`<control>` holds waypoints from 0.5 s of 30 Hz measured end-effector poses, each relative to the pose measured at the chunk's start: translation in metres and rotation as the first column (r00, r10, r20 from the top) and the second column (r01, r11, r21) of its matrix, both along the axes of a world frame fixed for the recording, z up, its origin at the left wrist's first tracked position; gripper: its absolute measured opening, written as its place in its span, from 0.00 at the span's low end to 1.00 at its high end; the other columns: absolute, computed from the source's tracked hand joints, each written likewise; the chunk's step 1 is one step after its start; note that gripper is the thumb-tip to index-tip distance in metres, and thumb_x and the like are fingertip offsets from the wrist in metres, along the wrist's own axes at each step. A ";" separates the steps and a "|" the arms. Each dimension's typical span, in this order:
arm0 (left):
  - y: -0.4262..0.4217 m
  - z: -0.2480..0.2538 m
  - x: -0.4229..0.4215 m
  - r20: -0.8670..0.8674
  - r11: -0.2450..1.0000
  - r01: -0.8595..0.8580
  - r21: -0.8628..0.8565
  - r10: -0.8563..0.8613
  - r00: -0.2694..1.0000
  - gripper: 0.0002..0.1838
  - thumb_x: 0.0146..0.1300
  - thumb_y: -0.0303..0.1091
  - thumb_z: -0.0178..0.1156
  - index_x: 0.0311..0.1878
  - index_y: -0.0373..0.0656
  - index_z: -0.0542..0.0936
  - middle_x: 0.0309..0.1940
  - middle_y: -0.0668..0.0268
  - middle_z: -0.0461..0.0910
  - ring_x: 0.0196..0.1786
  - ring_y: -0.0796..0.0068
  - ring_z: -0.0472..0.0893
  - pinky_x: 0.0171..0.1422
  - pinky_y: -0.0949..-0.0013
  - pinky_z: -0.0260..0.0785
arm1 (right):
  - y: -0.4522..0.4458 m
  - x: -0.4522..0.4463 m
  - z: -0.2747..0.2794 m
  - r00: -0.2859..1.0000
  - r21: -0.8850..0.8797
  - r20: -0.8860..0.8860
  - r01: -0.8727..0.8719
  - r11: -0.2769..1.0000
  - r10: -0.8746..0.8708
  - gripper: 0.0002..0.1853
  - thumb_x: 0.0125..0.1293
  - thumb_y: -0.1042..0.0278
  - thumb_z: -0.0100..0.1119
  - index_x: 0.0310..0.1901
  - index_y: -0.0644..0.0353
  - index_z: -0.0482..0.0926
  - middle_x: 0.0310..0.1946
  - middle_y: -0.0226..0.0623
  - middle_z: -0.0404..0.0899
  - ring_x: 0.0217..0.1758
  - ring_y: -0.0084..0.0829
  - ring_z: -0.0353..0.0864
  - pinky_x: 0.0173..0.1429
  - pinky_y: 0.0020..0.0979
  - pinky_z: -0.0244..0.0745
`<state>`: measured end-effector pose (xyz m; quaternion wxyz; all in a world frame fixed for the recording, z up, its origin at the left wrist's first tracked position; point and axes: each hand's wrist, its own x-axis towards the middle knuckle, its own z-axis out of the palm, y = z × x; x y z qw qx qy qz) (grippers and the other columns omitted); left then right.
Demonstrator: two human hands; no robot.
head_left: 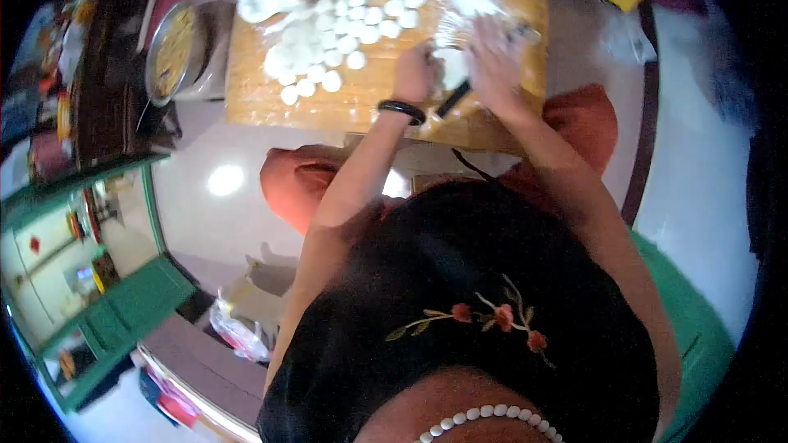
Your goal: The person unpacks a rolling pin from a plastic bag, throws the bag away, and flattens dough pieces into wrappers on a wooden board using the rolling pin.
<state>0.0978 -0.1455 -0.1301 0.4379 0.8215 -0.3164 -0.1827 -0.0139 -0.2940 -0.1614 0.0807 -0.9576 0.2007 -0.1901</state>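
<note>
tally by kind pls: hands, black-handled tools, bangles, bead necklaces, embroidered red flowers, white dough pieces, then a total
hands, left hand and right hand: 2
black-handled tool: 1
black bangle: 1
white bead necklace: 1
embroidered red flowers: 3
white dough pieces: over 20, too crowded for an exact count
total: 8, plus the dough pieces

On the board [246, 102], dough pieces [369, 34] spread left to centre — the left hand [417, 74] near their right, the right hand [495, 61] farther over. A basin [198, 51] sits past the board's left edge.
</note>
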 end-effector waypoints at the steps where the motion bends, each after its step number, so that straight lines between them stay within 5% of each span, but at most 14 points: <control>1: 0.004 -0.017 -0.001 -0.176 0.992 -0.058 -0.114 0.037 0.984 0.11 0.61 0.26 0.64 0.45 0.31 0.82 0.23 0.57 0.79 0.27 0.71 0.78 0.35 0.64 0.72 | 0.002 -0.011 0.012 0.993 0.036 -0.109 0.046 0.998 -0.042 0.36 0.75 0.52 0.45 0.80 0.50 0.48 0.81 0.42 0.48 0.85 0.43 0.41 0.82 0.62 0.32; 2: 0.008 -0.026 -0.004 -0.350 0.968 -0.124 -0.220 0.040 0.936 0.11 0.63 0.27 0.64 0.46 0.32 0.82 0.24 0.59 0.79 0.28 0.74 0.77 0.35 0.65 0.72 | 0.004 -0.025 0.026 0.970 0.063 -0.226 0.106 0.992 -0.089 0.36 0.75 0.53 0.47 0.80 0.51 0.50 0.81 0.43 0.49 0.85 0.43 0.42 0.81 0.63 0.34; 5: 0.029 -0.029 -0.001 -0.363 0.961 -0.130 -0.246 0.033 0.931 0.11 0.68 0.28 0.61 0.50 0.32 0.80 0.29 0.62 0.81 0.32 0.76 0.77 0.40 0.70 0.72 | -0.002 -0.047 0.030 0.983 0.073 -0.181 0.022 0.997 -0.008 0.35 0.74 0.56 0.51 0.79 0.53 0.52 0.78 0.45 0.55 0.83 0.46 0.46 0.81 0.62 0.39; 8: 0.065 0.025 0.019 -0.377 0.969 -0.189 -0.159 0.118 0.919 0.10 0.71 0.28 0.60 0.51 0.33 0.79 0.36 0.69 0.81 0.39 0.82 0.78 0.41 0.73 0.73 | -0.001 -0.039 0.025 0.984 0.084 -0.176 0.013 0.996 0.002 0.34 0.74 0.56 0.52 0.77 0.53 0.55 0.76 0.45 0.58 0.82 0.47 0.50 0.81 0.60 0.41; 10: 0.097 0.019 0.057 -0.216 0.969 -0.194 -0.156 0.158 0.964 0.12 0.72 0.31 0.60 0.53 0.35 0.80 0.38 0.68 0.82 0.38 0.79 0.80 0.40 0.71 0.77 | 0.000 -0.031 0.025 0.971 0.034 -0.237 0.025 0.999 -0.016 0.33 0.74 0.56 0.52 0.77 0.54 0.57 0.75 0.44 0.59 0.81 0.47 0.51 0.81 0.60 0.42; 15: 0.152 0.051 0.143 -0.458 0.840 -0.488 -0.237 0.346 0.819 0.18 0.73 0.31 0.58 0.62 0.34 0.75 0.48 0.61 0.82 0.45 0.73 0.83 0.50 0.69 0.79 | 0.002 -0.025 0.028 0.980 0.025 -0.200 0.006 1.000 -0.001 0.28 0.73 0.58 0.51 0.73 0.55 0.65 0.72 0.43 0.63 0.78 0.46 0.56 0.80 0.60 0.41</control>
